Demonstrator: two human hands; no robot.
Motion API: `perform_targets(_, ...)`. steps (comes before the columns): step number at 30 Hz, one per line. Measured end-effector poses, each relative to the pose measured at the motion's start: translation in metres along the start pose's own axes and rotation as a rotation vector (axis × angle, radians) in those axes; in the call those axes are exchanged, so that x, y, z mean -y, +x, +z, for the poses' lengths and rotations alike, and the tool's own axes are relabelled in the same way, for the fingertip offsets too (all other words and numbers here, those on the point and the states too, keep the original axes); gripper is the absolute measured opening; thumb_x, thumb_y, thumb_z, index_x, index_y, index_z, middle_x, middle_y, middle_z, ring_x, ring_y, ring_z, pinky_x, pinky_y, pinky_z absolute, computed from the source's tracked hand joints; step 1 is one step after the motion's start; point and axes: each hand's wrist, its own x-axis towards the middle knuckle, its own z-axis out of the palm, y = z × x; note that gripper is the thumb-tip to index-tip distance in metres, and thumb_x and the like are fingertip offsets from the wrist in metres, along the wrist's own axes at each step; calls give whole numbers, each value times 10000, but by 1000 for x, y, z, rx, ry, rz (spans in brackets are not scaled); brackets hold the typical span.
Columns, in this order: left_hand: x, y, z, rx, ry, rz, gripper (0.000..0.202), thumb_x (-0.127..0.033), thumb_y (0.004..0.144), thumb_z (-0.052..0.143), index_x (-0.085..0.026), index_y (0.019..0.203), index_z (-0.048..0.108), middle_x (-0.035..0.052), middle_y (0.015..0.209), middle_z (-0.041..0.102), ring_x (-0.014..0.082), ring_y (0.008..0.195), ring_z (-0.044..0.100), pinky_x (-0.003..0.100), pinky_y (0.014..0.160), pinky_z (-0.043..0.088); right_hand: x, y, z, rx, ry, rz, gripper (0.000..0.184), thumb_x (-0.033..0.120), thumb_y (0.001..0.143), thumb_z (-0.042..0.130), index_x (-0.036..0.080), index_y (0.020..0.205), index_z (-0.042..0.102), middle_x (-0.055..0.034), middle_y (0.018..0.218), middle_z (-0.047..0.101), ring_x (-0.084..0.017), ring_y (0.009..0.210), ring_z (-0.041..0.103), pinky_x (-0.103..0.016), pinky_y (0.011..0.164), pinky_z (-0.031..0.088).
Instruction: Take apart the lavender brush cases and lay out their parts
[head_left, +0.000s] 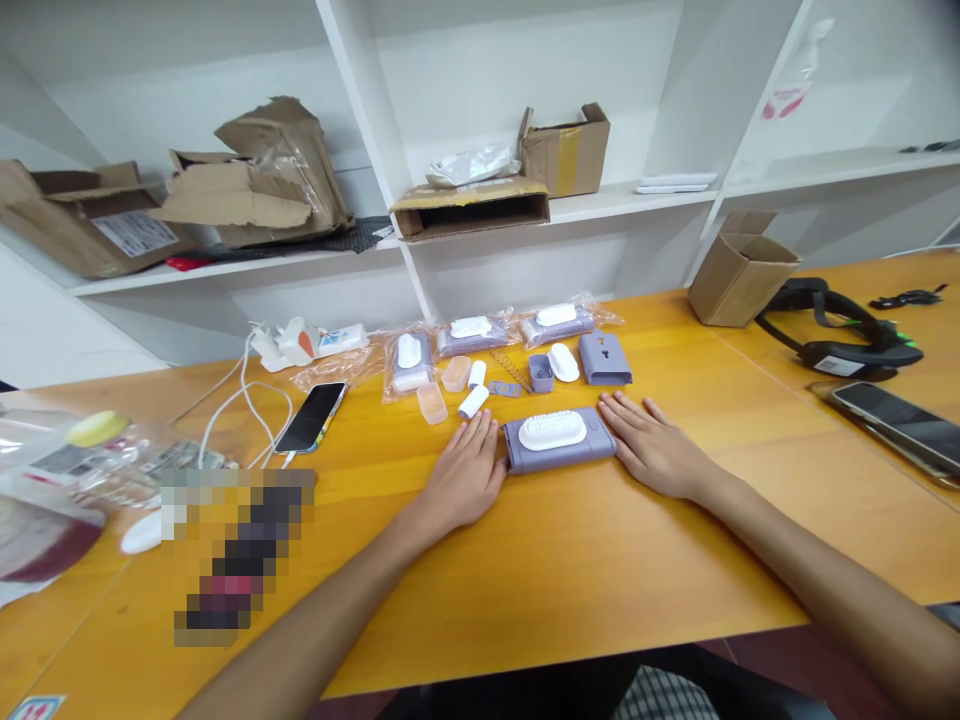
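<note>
A purple oblong case with a white bristled brush insert lies on the orange table between my hands. My left hand rests flat, fingers stretched, touching the case's left end. My right hand lies flat against its right end, fingers spread. Neither hand holds anything. Behind the case lie loose parts: a white cylinder, two pale translucent caps, a small purple cup, a white oval piece and a purple cover.
Three bagged purple kits line the table's back. A phone with white cable and charger lies left, plastic bags far left. A cardboard box, black headset and second phone lie right. Shelves hold torn boxes.
</note>
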Motion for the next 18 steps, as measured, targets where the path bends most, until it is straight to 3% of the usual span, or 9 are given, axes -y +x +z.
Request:
perform_targets(5,4,2,4,-19,4,19,633,-345,1046,388,-29,1595,368,237,1728,262,340,1632,207,530,1332,232,0,4,-1,21,-29,8,616,355,1084,279,194,1678,310,-97,1707,364,-333,1600,290,-628,1273,299)
perform_targets(12,8,4,8,-64,-26,53,619,-344,1045,398,-31,1578,388,264,1704,311,363,1616,256,559,1312,260,-2,4,3,-31,17,24,655,393,1071,310,125,1669,306,-201,1685,376,-357,1581,335,-644,1265,300)
perform_targets(18,8,4,8,-75,-63,54,615,-341,1035,420,-41,1572,399,259,1704,319,364,1619,251,566,1314,252,-4,4,6,-43,44,22,658,399,1067,323,123,1665,315,-207,1682,381,-366,1580,338,-651,1268,288)
